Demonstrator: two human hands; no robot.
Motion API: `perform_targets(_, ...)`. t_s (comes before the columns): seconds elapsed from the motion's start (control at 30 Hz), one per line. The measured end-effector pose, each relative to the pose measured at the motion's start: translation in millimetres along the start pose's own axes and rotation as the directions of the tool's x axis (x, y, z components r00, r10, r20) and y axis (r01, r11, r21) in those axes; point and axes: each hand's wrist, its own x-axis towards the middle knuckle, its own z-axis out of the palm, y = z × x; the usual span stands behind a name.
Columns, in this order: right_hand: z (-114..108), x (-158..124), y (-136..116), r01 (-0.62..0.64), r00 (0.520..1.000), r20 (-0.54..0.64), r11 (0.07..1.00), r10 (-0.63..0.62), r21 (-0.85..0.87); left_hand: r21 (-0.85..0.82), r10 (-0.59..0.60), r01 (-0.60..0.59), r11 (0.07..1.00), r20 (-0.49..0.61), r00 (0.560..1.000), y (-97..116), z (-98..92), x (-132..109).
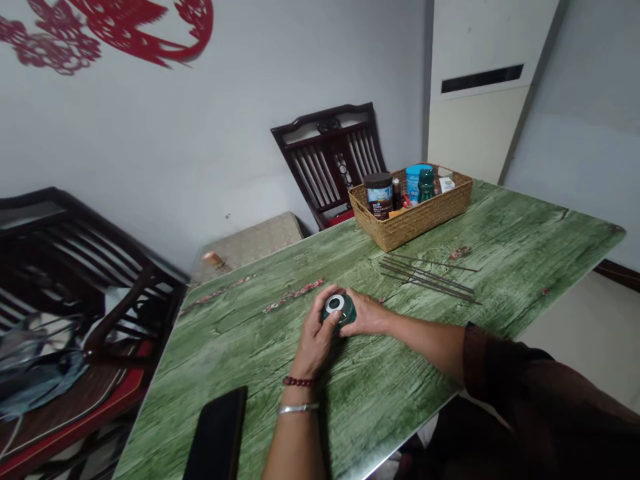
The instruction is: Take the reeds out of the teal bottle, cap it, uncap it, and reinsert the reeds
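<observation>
A squat, dark green see-through bottle with a white ring around a dark round opening at its top is between my hands, just above or on the green table. My left hand is closed around its left side, with the thumb across the front near the ring. From the right, my right hand wraps the lower side, its fingers partly hidden. Whether the bottle's base touches the table I cannot tell. Several thin dark sticks lie loosely on the table beyond my right forearm.
A woven basket at the back holds a dark-lidded jar, a blue container and a green bottle. A black phone lies at the front left. Wooden chairs stand behind and to the left.
</observation>
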Motion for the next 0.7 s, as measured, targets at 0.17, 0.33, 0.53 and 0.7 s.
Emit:
perform_targets(0.17, -1.3, -0.9, -3.0, 0.004, 1.000, 0.003, 1.000, -0.004, -0.005, 0.004, 0.017, -0.017, 1.000, 0.001, 1.000, -5.4, -1.5, 0.4)
perform_targets(0.33, -3.0, -1.7, -2.8, 0.009, 1.000, 0.012, 1.000, -0.010, 0.012, 0.004, 0.010, -0.010, 1.000, -0.069, 0.998, -4.8, 2.4, 1.9)
perform_targets(0.53, -5.5, -1.9, -1.8, 0.044, 0.998, 0.050, 0.998, -0.047, 0.055, 0.015, 0.043, -0.041, 0.999, -0.111, 0.993, -3.0, 1.8, 2.7)
perform_targets(0.7, -7.4, -3.1, -7.8, 0.012, 1.000, 0.025, 0.999, -0.013, 0.050, -0.056, 0.053, -0.057, 0.997, -0.071, 0.996, 0.3, -0.6, -1.5)
